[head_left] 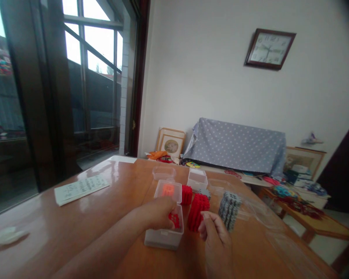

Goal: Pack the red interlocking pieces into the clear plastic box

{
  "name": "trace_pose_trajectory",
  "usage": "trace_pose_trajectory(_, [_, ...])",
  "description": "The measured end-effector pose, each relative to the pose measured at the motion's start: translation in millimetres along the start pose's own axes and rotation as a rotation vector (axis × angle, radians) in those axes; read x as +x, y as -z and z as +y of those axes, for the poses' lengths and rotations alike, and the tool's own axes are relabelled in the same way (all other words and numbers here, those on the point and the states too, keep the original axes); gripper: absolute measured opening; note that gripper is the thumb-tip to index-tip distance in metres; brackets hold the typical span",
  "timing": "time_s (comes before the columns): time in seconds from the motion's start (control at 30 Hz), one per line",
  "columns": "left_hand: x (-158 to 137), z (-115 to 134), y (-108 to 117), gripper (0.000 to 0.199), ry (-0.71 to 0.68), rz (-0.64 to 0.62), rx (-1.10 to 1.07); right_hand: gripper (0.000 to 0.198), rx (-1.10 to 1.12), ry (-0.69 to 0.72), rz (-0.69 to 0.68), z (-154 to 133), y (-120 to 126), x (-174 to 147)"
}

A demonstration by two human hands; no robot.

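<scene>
My left hand [162, 211] is over an open clear plastic box [163, 239], its fingers curled on a red toothed plastic piece [174, 221] at the box's right side. The box's raised lid [178, 190] stands behind the hand, with an orange piece [168, 189] showing in or through it. My right hand [215, 236] is closed in a pinch just right of a tall stack of red pieces [195, 213]. Whatever lies between those fingertips is too small to make out. A tall grey stack [229, 209] stands beyond the right hand.
Behind are a shorter red stack [186, 195], low grey pieces [204, 193], a white-lidded clear box [197, 179] and another clear container [164, 173]. Clear plastic packaging [258, 213] lies right. A printed paper [81, 188] and pale crumpled item [6, 235] lie left on the wooden table [113, 248].
</scene>
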State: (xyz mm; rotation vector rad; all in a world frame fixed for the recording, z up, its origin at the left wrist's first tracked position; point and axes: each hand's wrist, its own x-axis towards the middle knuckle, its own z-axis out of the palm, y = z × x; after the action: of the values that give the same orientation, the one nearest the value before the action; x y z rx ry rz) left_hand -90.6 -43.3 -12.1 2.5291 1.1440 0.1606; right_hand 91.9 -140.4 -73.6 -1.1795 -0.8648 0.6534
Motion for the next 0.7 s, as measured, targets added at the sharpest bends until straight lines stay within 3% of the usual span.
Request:
trace_pose_trajectory(0.23, [4.5, -6.9, -11.4, 0.023, -0.106, -0.04, -0.147, 0.038, 0.009, -0.02, -0.04, -1.3, -3.6, -1.8])
trace_pose_trajectory(0.47, [8.9, -15.2, -11.4, 0.019, -0.066, -0.067, -0.032, 0.036, 0.0, -0.016, -0.041, -0.9, -4.3, -3.0])
trace_pose_trajectory(0.7, [0.2, -2.5, -3.8, 0.017, -0.036, -0.008, 0.038, 0.034, -0.031, 0.005, -0.071, 0.0, -3.4, -1.7])
